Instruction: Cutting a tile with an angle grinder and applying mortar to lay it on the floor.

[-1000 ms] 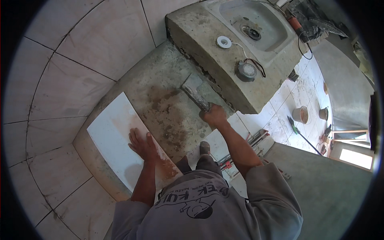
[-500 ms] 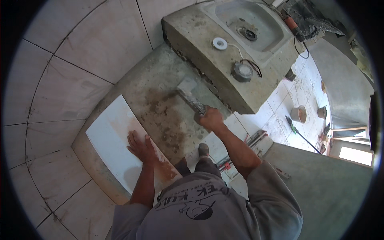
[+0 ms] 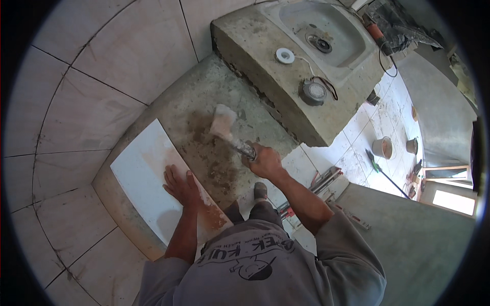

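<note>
My right hand [image 3: 266,162] is wrapped around the mortar-caked handle of a trowel-like tool [image 3: 223,122]. Its broad, pale end is over a damp brown patch of the grey concrete slab [image 3: 245,102]; I cannot tell whether it touches. With fingers spread, my left hand [image 3: 182,187] lies flat on a large white tile [image 3: 140,168]. The tile rests along the left side of the slab, its near right edge smeared with reddish-brown dirt.
A raised concrete counter [image 3: 270,76] with a grey sink [image 3: 326,30] borders the slab. On it are a tape measure [image 3: 313,92] and a white ring [image 3: 285,55]. An orange power tool [image 3: 375,33] lies beyond. Buckets [image 3: 382,148] stand on the tiled floor at right.
The pale end of the trowel-like tool has moved left and turned, over the damp patch. My right hand has shifted slightly toward me; my left hand remains on the tile.
</note>
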A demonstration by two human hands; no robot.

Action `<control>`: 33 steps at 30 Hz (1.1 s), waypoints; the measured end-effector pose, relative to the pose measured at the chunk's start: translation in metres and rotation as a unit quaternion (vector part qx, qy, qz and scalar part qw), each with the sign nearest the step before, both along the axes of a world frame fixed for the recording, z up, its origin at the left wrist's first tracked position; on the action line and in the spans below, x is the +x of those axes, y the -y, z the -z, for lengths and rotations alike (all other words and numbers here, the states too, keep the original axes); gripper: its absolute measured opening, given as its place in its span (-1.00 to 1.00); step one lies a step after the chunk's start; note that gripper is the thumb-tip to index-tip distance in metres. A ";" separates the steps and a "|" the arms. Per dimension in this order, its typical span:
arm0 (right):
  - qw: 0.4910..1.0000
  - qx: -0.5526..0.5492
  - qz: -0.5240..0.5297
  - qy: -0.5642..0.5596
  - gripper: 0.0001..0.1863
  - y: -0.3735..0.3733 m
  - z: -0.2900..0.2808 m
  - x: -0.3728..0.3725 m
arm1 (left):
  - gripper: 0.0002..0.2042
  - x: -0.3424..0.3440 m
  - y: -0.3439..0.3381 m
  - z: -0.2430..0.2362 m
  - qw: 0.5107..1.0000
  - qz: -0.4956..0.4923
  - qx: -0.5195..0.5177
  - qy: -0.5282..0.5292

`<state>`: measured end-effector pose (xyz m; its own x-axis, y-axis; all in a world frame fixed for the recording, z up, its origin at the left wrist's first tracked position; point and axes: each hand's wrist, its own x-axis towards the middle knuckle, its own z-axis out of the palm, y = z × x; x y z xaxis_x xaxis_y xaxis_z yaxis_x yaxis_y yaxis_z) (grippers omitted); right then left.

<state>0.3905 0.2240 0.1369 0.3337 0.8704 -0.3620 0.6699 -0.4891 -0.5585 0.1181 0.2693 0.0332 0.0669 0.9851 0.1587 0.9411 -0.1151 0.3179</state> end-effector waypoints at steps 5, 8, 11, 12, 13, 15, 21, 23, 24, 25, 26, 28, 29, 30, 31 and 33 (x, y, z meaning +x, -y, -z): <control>0.994 -0.101 0.043 0.019 -0.58 -0.002 0.032 0.033 | -0.43 0.006 0.001 -0.008 1.000 0.002 -0.008 0.018; 0.992 -0.105 0.065 0.013 -0.58 -0.012 0.021 0.019 | -0.43 -0.003 0.010 -0.004 1.000 0.004 -0.016 0.007; 0.999 -0.026 0.004 0.022 -0.57 -0.009 0.010 0.008 | -0.44 -0.002 0.005 -0.002 1.000 -0.008 -0.016 -0.010; 0.999 0.033 -0.027 0.027 -0.57 0.001 0.008 0.004 | -0.44 -0.001 0.006 -0.008 1.000 -0.006 -0.020 -0.002; 0.999 0.033 -0.025 0.029 -0.57 0.003 0.014 0.013 | -0.43 0.002 0.004 -0.012 1.000 -0.004 -0.019 0.009; 0.992 -0.100 0.068 0.028 -0.54 0.001 0.028 0.035 | -0.43 0.003 0.000 -0.008 1.000 0.004 -0.011 0.007; 0.993 -0.104 0.024 0.047 -0.50 0.002 0.021 0.021 | -0.43 0.001 0.002 -0.003 1.000 -0.004 -0.021 -0.008; 1.000 -0.017 0.010 0.014 -0.50 0.016 0.009 0.011 | -0.43 -0.005 0.008 -0.004 0.999 -0.008 -0.026 -0.022; 1.000 -0.014 -0.013 0.022 -0.49 0.018 0.010 0.016 | -0.42 -0.002 0.005 -0.006 1.000 -0.007 -0.018 -0.019; 0.999 -0.013 -0.036 0.030 -0.47 0.020 0.012 0.023 | -0.42 0.000 0.005 -0.006 1.000 -0.006 -0.012 -0.015; 0.999 -0.014 -0.033 0.031 -0.47 0.019 0.018 0.034 | -0.42 0.001 0.005 -0.006 1.000 -0.003 -0.012 -0.014; 0.981 -0.163 0.103 0.000 -0.54 0.005 0.022 0.055 | -0.42 0.005 0.001 -0.004 1.000 0.007 -0.012 0.005; 0.981 -0.161 0.105 0.002 -0.54 0.005 0.026 0.054 | -0.42 0.007 -0.001 -0.003 1.000 0.010 -0.010 0.007; 0.985 -0.142 0.093 -0.003 -0.54 -0.004 0.018 0.044 | -0.42 0.007 -0.004 0.001 1.000 0.003 -0.002 0.001; 0.988 -0.131 0.083 -0.011 -0.54 0.000 0.008 0.030 | -0.42 0.001 0.003 0.000 1.000 -0.001 -0.002 -0.009; 0.994 -0.094 0.047 -0.004 -0.53 0.017 -0.005 0.009 | -0.42 -0.004 0.008 -0.007 1.000 -0.002 -0.009 -0.011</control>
